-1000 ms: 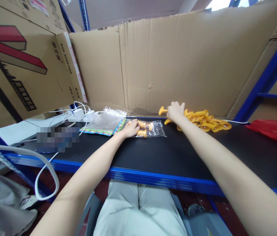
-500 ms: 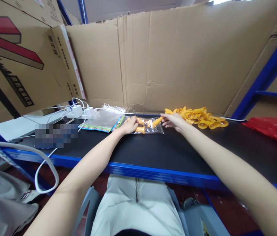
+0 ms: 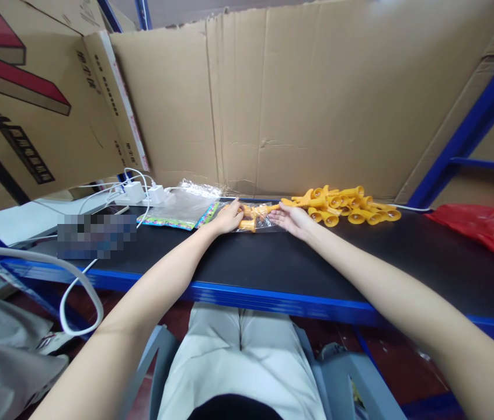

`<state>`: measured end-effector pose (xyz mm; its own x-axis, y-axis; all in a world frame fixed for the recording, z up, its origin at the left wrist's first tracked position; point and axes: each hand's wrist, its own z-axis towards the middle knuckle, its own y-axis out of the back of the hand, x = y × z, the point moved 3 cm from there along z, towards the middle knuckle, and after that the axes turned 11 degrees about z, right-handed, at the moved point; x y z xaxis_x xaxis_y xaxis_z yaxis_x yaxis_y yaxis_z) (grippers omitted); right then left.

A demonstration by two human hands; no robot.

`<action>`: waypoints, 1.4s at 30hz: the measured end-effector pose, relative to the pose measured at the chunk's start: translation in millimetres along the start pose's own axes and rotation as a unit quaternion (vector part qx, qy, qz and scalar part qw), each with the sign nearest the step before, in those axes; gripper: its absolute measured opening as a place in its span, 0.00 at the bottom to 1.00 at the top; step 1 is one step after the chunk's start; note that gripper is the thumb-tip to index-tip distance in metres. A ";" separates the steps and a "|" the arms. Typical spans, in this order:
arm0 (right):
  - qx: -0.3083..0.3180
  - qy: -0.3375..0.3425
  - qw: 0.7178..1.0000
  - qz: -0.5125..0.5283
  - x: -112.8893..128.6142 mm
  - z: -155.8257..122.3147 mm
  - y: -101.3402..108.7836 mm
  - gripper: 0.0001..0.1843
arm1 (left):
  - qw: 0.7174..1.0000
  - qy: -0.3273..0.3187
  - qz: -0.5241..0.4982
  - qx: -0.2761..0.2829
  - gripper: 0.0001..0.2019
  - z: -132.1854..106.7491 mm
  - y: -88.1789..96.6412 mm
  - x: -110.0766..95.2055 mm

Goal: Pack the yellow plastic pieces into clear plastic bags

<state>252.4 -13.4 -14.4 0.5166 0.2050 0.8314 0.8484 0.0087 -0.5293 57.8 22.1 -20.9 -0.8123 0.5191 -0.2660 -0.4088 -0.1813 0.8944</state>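
Right, both hands are out over the black tabletop [image 3: 251, 256], working at one clear bag [image 3: 267, 228] that lies flat near the back edge. Over on its left end sits the left hand [image 3: 228, 219], palm down, fingers curled over the plastic close to the bright patterned strip [image 3: 207, 215]. Across at the other end, the right hand [image 3: 293, 220] has its palm turned inward and its fingers loosely bent, the tips right up against a slim yellow piece [image 3: 275, 207]. It's all small and shiny there, so I can't tell whether either hand has a firm pinch on anything or is merely touching. More yellow shows through the bag between the two hands, including a stubby chunk [image 3: 247, 224] at the front. Just past the right hand, a heap of yellow parts [image 3: 356, 210] spreads along the table, flared cups facing forward. Further right, a crumpled red bag [image 3: 483, 230]. On the left, flat clear packets [image 3: 181, 209] lie beside the white plugs [image 3: 133, 192], and a big cardboard sheet [image 3: 330, 105] stands behind everything.
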 end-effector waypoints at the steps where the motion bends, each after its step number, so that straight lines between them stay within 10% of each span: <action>1: 0.006 -0.002 1.000 -0.006 -1.3 0.4 -0.4 0.12 | 1.000 0.002 -0.002 -0.001 0.14 -0.6 1.3 -1.2; 9: 0.097 -0.083 0.985 -0.120 0.1 -5.0 -3.2 0.04 | 0.999 0.030 -0.039 -0.005 0.20 -3.1 6.3 -4.7; 14: 0.050 -0.123 0.982 -0.131 10.3 -10.8 1.5 0.23 | 0.996 0.068 -0.046 -0.040 0.20 -2.1 10.0 1.1; 23: 0.021 -0.170 0.949 -0.263 13.0 -9.0 11.3 0.16 | 0.991 0.112 -0.069 -0.028 0.18 -4.3 14.2 3.2; 36: -0.003 0.120 0.723 -0.680 31.7 -13.5 8.2 0.25 | 0.983 0.121 -0.140 -0.016 0.22 -4.0 12.1 5.1; 42: 0.143 0.208 0.704 -0.664 22.1 -15.0 -1.9 0.18 | 0.967 0.131 -0.216 -0.024 0.23 3.9 -0.8 18.8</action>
<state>263.9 -23.6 7.5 -0.6696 -0.4739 0.5719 0.5887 0.1309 0.7977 44.4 35.3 -25.3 -0.6355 0.3275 -0.6992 -0.7479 -0.0364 0.6628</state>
